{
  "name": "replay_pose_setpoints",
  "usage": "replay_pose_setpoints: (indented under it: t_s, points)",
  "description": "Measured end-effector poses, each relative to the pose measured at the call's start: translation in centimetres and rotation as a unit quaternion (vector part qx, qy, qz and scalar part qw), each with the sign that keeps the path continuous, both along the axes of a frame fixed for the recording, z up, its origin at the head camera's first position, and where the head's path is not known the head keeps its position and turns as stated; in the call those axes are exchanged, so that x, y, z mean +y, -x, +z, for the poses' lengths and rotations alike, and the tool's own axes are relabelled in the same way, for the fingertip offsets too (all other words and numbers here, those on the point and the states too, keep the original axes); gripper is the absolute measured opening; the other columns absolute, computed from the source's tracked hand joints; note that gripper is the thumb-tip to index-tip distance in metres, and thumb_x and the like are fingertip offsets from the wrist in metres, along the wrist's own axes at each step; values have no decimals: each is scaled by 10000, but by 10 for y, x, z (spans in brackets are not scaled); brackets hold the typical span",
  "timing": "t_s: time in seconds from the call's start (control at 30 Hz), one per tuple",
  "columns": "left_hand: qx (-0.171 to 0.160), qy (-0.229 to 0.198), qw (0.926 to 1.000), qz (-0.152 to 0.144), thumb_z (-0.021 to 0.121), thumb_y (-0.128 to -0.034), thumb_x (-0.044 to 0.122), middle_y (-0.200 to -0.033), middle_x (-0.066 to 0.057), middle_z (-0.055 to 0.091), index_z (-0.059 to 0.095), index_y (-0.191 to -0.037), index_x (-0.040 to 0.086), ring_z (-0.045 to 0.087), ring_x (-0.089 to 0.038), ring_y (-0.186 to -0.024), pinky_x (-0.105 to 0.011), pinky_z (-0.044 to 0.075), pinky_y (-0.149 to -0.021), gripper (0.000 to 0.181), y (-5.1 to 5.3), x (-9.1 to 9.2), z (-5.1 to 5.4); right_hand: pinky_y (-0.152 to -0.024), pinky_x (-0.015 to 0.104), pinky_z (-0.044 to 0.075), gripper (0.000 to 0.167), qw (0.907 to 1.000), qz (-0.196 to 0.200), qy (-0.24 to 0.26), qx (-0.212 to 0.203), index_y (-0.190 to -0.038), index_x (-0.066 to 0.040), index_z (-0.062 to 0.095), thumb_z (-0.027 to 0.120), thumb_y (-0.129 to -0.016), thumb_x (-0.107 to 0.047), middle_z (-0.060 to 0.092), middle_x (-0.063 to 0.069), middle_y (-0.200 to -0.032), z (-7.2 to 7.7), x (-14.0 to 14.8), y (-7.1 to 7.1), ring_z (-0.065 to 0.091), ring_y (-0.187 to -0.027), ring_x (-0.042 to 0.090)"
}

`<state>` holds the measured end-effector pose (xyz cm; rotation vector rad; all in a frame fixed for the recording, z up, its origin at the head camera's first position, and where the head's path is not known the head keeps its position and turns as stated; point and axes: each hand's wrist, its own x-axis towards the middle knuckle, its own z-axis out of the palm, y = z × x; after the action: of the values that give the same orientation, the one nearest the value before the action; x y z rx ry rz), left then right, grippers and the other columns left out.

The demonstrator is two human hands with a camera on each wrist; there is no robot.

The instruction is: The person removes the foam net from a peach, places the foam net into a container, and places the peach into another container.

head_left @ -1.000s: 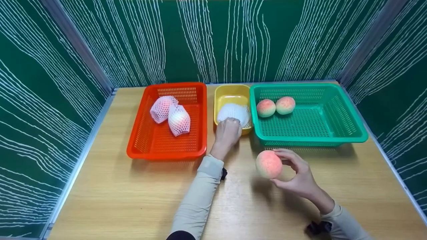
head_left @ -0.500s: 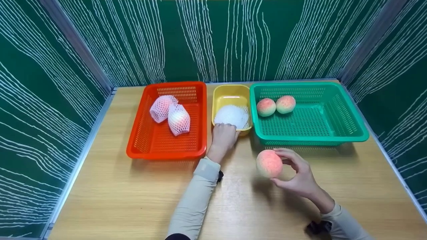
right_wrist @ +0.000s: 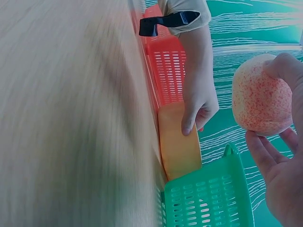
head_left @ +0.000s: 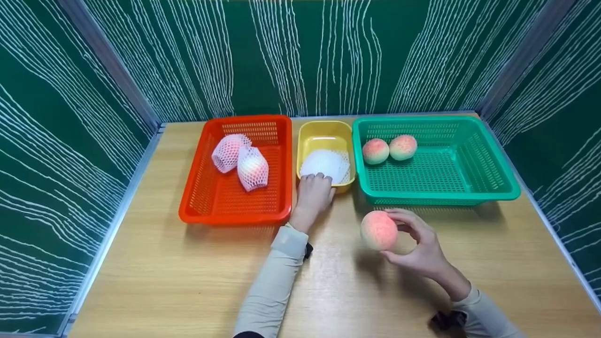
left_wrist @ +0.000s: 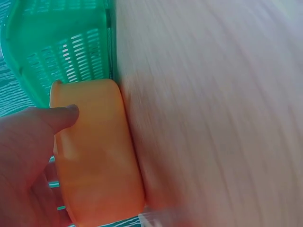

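My left hand [head_left: 313, 197] is at the front rim of a small yellow plastic bin [head_left: 325, 131]. In the left wrist view the thumb [left_wrist: 66, 117] lies on the bin's outer wall and the fingers go over the rim. White foam fruit nets [head_left: 324, 164] fill the bin's front part. My right hand [head_left: 420, 246] holds a pink-and-cream peach [head_left: 379, 230] between thumb and fingertips, above the table in front of the green basket [head_left: 441, 195]. Two bare peaches, one left [head_left: 375, 151] and one right [head_left: 403, 147], lie at that basket's back left.
Left of the bin stands a red-orange basket [head_left: 235, 217]. In it lie two peaches in foam nets, a rear one [head_left: 230, 152] and a front one [head_left: 252, 169]. Green walls with white lines border the wooden table [head_left: 188, 281] at the back and sides.
My left hand has come back from the nets to the bin's front rim. The bin has shifted slightly left and nearer. My right hand and its peach have stayed in place.
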<state>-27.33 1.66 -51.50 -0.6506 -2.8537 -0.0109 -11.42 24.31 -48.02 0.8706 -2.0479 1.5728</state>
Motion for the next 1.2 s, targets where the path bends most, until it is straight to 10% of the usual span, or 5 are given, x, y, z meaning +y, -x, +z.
replay_pose_setpoints:
  t_s: [0.67,0.93,1.2]
  points:
    - [622,-903,9937,-227,665,-891,381,-1221,-63,585,695,-1143,175,436,-307,-1213,-435,365,-971,327,-13,1,10,-830,245,516,786,9988,4,398,295,-1130,197,546,819,-393,218,532,362,-1128,8,0,3,580,-1050,257]
    - [344,-2053,9714,-1145,649,-930,312,-1198,-32,622,689,-1171,145,531,-198,-1090,-308,436,-936,296,-29,5,25,-822,232,511,760,9976,-368,274,527,-1129,203,530,798,-418,185,520,346,-1125,27,6,11,547,-1063,266]
    - [182,-2146,9523,-2160,692,-908,225,-1131,-37,662,716,-1136,114,575,-162,-1033,-236,438,-943,254,-42,19,31,-787,193,511,717,9933,-1067,-192,389,-1146,157,570,815,-472,157,525,305,-1139,55,20,27,535,-1059,233]
